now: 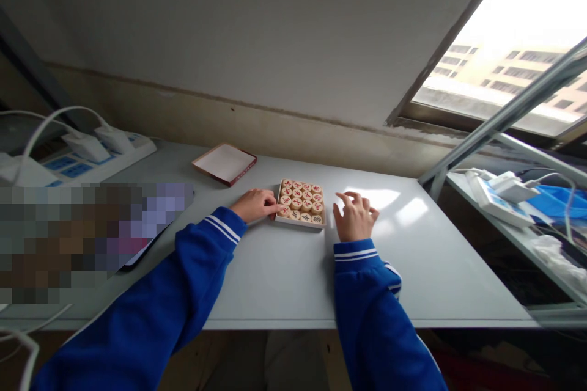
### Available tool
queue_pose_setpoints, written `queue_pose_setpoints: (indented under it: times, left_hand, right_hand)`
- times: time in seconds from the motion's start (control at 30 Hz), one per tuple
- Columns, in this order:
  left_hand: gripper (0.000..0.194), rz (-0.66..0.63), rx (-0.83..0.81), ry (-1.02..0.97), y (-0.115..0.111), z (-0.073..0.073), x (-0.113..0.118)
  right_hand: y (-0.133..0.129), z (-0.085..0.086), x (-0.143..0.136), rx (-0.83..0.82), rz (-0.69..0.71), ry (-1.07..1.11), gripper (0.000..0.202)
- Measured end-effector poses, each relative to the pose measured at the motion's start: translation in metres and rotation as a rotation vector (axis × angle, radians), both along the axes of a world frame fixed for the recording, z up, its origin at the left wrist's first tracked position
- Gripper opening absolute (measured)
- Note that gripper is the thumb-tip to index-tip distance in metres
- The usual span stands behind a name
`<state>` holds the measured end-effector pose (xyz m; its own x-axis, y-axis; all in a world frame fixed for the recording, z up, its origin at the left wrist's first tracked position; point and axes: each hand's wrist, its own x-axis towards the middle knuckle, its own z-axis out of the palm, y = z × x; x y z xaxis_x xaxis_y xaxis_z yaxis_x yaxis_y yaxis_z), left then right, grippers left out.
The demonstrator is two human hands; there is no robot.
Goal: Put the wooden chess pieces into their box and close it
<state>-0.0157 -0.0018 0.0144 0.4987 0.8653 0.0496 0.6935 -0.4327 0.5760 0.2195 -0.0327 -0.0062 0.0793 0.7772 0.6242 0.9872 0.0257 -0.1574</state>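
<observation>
A shallow box (300, 225) lies on the grey desk, packed with round wooden Chinese chess pieces (306, 194) in rows. Most pieces bear red characters; the nearest row also has dark ones. At the box's left side, my left hand (254, 204) grips the edge, a finger reaching over the near left corner piece. Its other fingers are curled and partly hidden. Just right of the box, my right hand (355, 217) hovers over or rests on the desk with its fingers bent and apart, holding nothing. The red-sided box lid (224, 164) lies with its pale inside up, behind my left hand.
A white power strip (110, 159) with plugged chargers and cables sits at the back left. In front of it is a blurred-out patch with a dark-edged device (156, 226). Another power strip (495, 195) lies on a right-hand shelf, beyond a metal frame post (495, 113).
</observation>
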Motion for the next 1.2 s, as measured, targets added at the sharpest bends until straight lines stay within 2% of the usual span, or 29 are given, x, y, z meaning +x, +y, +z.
queue_pose_setpoints:
  times: [0.07,0.17,0.3,0.4,0.47,0.57,0.67,1.2]
  left_hand:
    - [0.042,-0.002,-0.002,-0.005,0.000,0.000,0.000]
    - [0.041,0.001,-0.017,-0.011,0.000,0.001,0.000]
    - [0.039,0.009,-0.017,-0.015,-0.001,0.002,0.000]
    - [0.036,0.006,-0.006,-0.004,-0.001,0.002,0.000]
    - [0.034,0.007,0.003,0.005,-0.001,0.002,0.000]
    - [0.031,0.008,0.009,0.005,0.000,0.001,0.001]
    - [0.029,0.010,0.011,0.005,0.000,0.000,0.001]
    - [0.030,0.006,0.017,0.007,0.000,-0.002,0.001]
  right_hand:
    - [0.005,-0.009,0.017,-0.016,-0.094,-0.021,0.020]
    - [0.009,-0.016,0.031,-0.036,-0.101,0.015,0.021]
    - [0.008,-0.008,0.023,-0.027,0.032,0.188,0.022]
    - [0.001,0.004,0.003,-0.088,0.296,0.318,0.027]
    - [-0.005,0.008,-0.012,-0.100,0.424,0.285,0.025]
    - [-0.012,0.010,-0.031,-0.091,0.459,0.196,0.021]
    - [-0.014,0.007,-0.040,-0.157,0.521,0.173,0.021]
    - [-0.007,-0.006,-0.040,-0.194,0.699,0.318,0.023]
